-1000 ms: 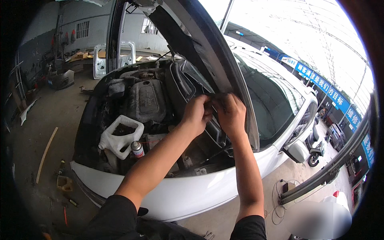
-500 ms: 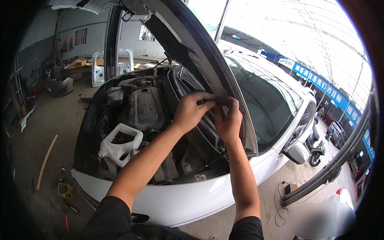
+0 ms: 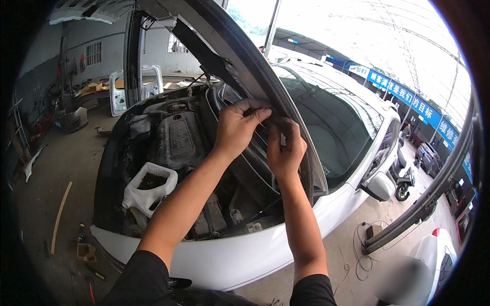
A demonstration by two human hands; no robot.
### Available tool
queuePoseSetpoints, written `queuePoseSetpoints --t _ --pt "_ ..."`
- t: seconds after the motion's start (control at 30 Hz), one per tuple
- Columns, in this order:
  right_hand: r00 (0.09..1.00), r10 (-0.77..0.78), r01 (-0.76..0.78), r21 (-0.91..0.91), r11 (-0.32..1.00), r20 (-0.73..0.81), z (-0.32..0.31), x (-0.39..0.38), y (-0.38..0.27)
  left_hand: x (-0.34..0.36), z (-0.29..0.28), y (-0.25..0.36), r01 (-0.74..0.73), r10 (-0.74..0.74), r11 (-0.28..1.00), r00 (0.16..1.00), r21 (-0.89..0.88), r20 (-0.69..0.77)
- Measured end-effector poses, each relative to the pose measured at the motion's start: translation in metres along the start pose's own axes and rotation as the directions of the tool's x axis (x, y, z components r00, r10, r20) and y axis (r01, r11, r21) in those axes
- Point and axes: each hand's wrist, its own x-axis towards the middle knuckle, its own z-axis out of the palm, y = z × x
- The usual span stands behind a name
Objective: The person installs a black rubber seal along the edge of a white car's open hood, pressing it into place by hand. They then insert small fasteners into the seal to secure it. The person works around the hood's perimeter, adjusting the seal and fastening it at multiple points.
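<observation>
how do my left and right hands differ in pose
Your left hand appears higher in the picture than your right hand. Behind the left hand, the forearm slants strongly; behind the right hand, it runs nearer vertical. Both are bare, fingers bent, by the raised hood.

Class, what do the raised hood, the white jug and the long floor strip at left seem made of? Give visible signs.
Raised hood: probably painted metal, smooth, with a thin pale edge.
White jug: likely plastic, matt, with rounded, moulded-looking corners.
Long floor strip: perhaps bare wood, pale tan; grain unseen.
</observation>
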Motion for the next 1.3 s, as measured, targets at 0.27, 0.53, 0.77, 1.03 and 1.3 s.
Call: queuePoseSetpoints --t 0.27,0.53,0.77,1.03,1.3 --pt "0.997 0.042 -0.046 -0.059 0.997 -0.068 0.008 -0.001 0.001 0.002 0.002 -0.002 -0.142 0.143 0.989 0.99 0.036 -0.019" --pt "0.986 -0.029 -0.009 -0.222 0.975 -0.167 0.014 -0.002 0.0 0.004 -0.001 -0.003 -0.279 0.284 0.934 0.959 0.221 0.011" --pt "0.974 -0.07 0.004 -0.291 0.957 -0.217 0.02 0.001 -0.003 0.006 0.001 -0.003 -0.286 0.289 0.941 0.957 0.18 0.015" --pt "0.964 0.057 -0.131 -0.274 0.953 -0.261 0.026 0.0 -0.013 0.007 0.001 0.013 -0.309 0.32 0.881 0.947 0.358 0.028" --pt "0.926 -0.02 -0.112 -0.326 0.939 -0.377 0.038 0.003 -0.007 0.034 -0.017 0.03 -0.533 0.44 0.565 0.84 0.629 0.317"
